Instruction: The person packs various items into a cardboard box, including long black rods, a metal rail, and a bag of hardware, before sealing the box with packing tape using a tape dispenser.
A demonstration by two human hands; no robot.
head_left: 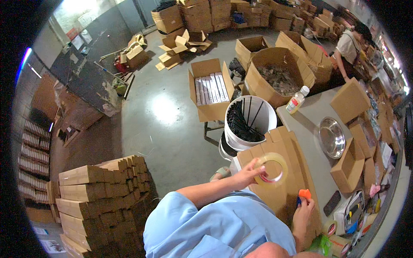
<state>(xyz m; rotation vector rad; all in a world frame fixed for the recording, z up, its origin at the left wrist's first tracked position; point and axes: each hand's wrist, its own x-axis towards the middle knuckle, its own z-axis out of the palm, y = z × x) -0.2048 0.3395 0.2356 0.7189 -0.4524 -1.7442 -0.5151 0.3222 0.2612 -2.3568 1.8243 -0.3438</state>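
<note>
My left hand (248,173) grips a wide roll of clear tape (283,168) by its near-left side. The roll is held up over a flat sheet of cardboard (278,202) on the table. Near the right edge of that sheet, my right hand (303,210) is closed around a small orange-and-blue tool (304,194). Its kind is unclear, since the fingers cover part of it.
Beyond the cardboard stands a white bucket (272,116) of black rods. A steel bowl (332,137), a bottle (297,99) and a phone (331,203) lie on the table. Stacked long cartons (99,189) rise at the left. A person (348,51) works at the far right.
</note>
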